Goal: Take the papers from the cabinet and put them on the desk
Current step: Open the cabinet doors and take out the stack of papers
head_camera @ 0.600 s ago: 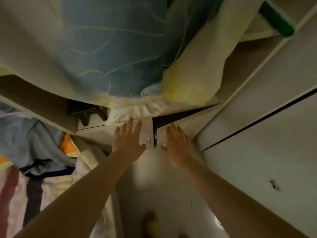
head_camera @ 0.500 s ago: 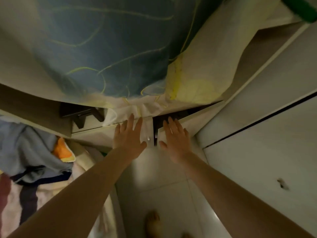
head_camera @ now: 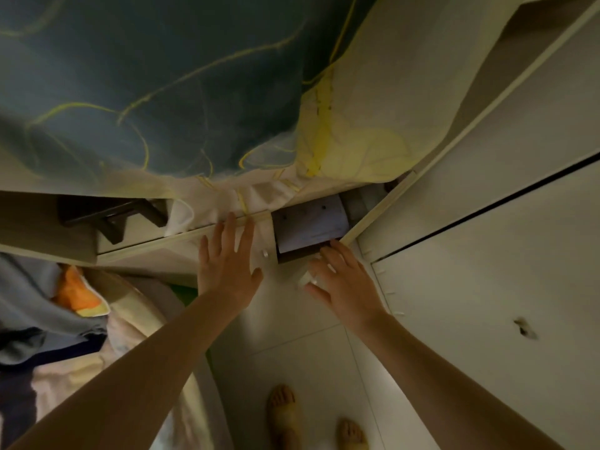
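The low cabinet has two white doors. The right door (head_camera: 373, 219) is swung open, and inside lies a pale bluish stack of papers (head_camera: 311, 225) on a dark shelf. My right hand (head_camera: 344, 280) is at that door's free edge, with its small white knob (head_camera: 305, 280) between thumb and forefinger. My left hand (head_camera: 227, 264) rests flat on the shut left door (head_camera: 181, 254) with its fingers apart, just left of that door's knob (head_camera: 265, 254). A blue and yellow cloth (head_camera: 162, 92) hangs over the cabinet's top edge.
A tall white wardrobe (head_camera: 487, 271) closes off the right side. Bedding and an orange and grey cloth (head_camera: 74, 293) lie at the left. A dark bracket (head_camera: 107, 216) sits under the top. My bare feet (head_camera: 285, 414) stand on the pale tiled floor.
The right door has swung open with my right hand, which uncovered the papers inside. My left hand stays flat on the left door. The view has tilted down a little.
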### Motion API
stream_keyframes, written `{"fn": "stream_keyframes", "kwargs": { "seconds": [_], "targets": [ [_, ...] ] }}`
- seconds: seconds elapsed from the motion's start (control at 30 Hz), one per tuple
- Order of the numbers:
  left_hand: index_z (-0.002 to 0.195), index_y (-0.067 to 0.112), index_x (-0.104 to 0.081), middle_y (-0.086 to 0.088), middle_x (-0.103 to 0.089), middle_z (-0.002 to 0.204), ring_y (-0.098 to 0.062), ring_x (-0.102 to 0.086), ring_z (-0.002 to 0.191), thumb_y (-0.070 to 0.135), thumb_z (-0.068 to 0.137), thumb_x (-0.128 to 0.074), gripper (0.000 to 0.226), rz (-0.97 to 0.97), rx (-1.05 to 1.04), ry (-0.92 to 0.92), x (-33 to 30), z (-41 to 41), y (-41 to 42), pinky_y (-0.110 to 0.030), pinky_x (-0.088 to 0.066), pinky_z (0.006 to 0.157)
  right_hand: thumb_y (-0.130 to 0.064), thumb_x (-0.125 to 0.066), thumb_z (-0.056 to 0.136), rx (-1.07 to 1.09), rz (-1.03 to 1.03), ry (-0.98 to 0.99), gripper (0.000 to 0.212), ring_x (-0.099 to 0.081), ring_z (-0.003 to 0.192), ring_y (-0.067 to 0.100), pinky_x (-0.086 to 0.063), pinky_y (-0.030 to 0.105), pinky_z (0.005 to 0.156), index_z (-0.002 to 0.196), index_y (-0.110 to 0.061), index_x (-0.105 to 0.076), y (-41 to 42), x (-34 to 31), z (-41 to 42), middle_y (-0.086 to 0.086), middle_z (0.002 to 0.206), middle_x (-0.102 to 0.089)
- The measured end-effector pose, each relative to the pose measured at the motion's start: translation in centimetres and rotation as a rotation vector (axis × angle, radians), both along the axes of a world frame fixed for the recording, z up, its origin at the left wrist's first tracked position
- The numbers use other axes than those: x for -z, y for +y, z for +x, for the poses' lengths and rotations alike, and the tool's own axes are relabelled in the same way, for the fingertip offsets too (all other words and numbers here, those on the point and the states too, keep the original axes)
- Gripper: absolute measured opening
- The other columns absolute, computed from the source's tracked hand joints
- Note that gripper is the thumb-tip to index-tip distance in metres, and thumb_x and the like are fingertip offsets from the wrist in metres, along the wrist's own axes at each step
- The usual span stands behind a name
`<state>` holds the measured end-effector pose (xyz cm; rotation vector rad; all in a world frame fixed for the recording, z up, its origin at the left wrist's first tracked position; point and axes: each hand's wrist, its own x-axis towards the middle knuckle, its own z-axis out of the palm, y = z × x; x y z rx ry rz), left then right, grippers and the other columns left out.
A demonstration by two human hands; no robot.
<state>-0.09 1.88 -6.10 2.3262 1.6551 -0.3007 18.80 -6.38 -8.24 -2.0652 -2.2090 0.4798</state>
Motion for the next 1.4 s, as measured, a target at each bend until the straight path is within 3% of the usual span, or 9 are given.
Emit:
{"fn": "stream_keyframes", "kwargs": {
  "seconds": [0.1, 0.27, 0.5, 0.67, 0.77, 0.83, 0.9, 1.13, 1.4],
  "targets": [
    [0.148, 0.023, 0.005, -0.010, 0.006, 0.160, -0.033, -0.003, 0.147, 0.045, 0.085, -0.055, 0.090, 0.018, 0.003, 0.005, -0.2, 0.2, -0.5, -0.050, -0.010, 0.119, -0.034, -0.071, 0.077, -0.028, 0.037, 0.024, 0.034, -0.047, 0.126, 0.031, -0.057, 0.044, 0.086, 0.103, -0.016, -0.060, -2.3, 0.0, 1.5, 0.012, 0.119, -0.062],
    [0.148, 0.024, 0.009, -0.012, 0.009, 0.160, -0.034, -0.003, 0.147, 0.048, 0.087, -0.050, 0.088, 0.006, 0.038, 0.060, -0.7, 1.2, -1.7, -0.049, -0.008, 0.119, -0.025, -0.078, 0.070, 0.019, 0.093, 0.003, 0.026, -0.039, 0.121, 0.019, -0.059, 0.025, 0.065, 0.086, -0.013, -0.062, -7.0, -1.1, 4.4, 0.009, 0.107, -0.067],
    [0.146, 0.025, 0.016, -0.011, 0.015, 0.159, -0.032, 0.004, 0.147, 0.051, 0.090, -0.042, 0.085, -0.042, 0.106, 0.101, -0.3, 4.7, -4.3, -0.048, -0.005, 0.120, -0.025, -0.080, 0.068, 0.186, 0.002, -0.134, 0.032, -0.032, 0.126, 0.017, -0.061, 0.030, 0.053, 0.090, -0.009, -0.063, -11.5, -1.1, 11.6, 0.012, 0.109, -0.063],
    [0.146, 0.027, 0.016, -0.012, 0.012, 0.159, -0.033, 0.001, 0.147, 0.051, 0.090, -0.043, 0.085, -0.050, 0.138, 0.083, 0.9, 6.9, -6.0, -0.048, -0.006, 0.120, -0.023, -0.078, 0.069, 0.153, 0.006, -0.238, 0.033, -0.038, 0.125, 0.022, -0.061, 0.037, 0.061, 0.095, -0.008, -0.065, -11.6, -0.9, 13.6, 0.015, 0.111, -0.064],
    [0.146, 0.028, 0.017, -0.013, 0.012, 0.159, -0.032, 0.001, 0.147, 0.052, 0.090, -0.042, 0.085, -0.060, 0.151, 0.101, 1.6, 7.7, -6.4, -0.047, -0.005, 0.120, -0.028, -0.075, 0.068, 0.258, 0.016, -0.327, 0.037, -0.056, 0.119, 0.030, -0.052, 0.053, 0.086, 0.101, -0.015, -0.065, -11.5, -1.1, 11.7, 0.011, 0.112, -0.066],
    [0.146, 0.027, 0.018, -0.013, 0.011, 0.159, -0.032, 0.001, 0.148, 0.051, 0.091, -0.040, 0.083, -0.067, 0.152, 0.110, 2.0, 7.9, -6.4, -0.047, -0.005, 0.120, -0.030, -0.073, 0.070, 0.280, 0.050, -0.291, 0.041, -0.059, 0.116, 0.032, -0.042, 0.059, 0.097, 0.108, -0.019, -0.064, -10.8, -0.7, 10.1, 0.009, 0.114, -0.066],
    [0.146, 0.027, 0.017, -0.013, 0.010, 0.160, -0.031, 0.000, 0.148, 0.049, 0.092, -0.039, 0.081, -0.080, 0.150, 0.106, 2.8, 7.9, -6.2, -0.046, -0.005, 0.120, -0.030, -0.071, 0.074, 0.251, 0.057, -0.191, 0.044, -0.060, 0.115, 0.030, -0.043, 0.054, 0.100, 0.116, -0.021, -0.060, -9.6, 0.5, 8.7, 0.007, 0.118, -0.066],
    [0.148, 0.026, 0.007, -0.012, -0.003, 0.160, -0.029, -0.008, 0.147, 0.046, 0.093, -0.040, 0.075, -0.061, 0.141, 0.089, 10.6, 8.3, -3.4, -0.042, -0.011, 0.121, -0.030, -0.053, 0.091, 0.313, -0.106, 0.147, 0.057, -0.040, 0.128, 0.030, -0.043, 0.044, 0.100, 0.142, -0.025, -0.029, -0.6, 9.9, 6.4, 0.008, 0.145, -0.038],
    [0.147, 0.033, 0.002, -0.006, 0.004, 0.160, -0.030, -0.012, 0.146, 0.033, 0.092, -0.052, 0.077, -0.062, 0.037, -0.059, 21.8, 10.8, 1.5, -0.046, -0.033, 0.112, -0.034, -0.057, 0.089, 0.464, -0.088, 0.237, 0.054, -0.027, 0.136, 0.038, -0.035, 0.049, 0.109, 0.139, -0.032, -0.037, 8.7, 21.1, 8.6, 0.019, 0.149, -0.025]
  ]
}}
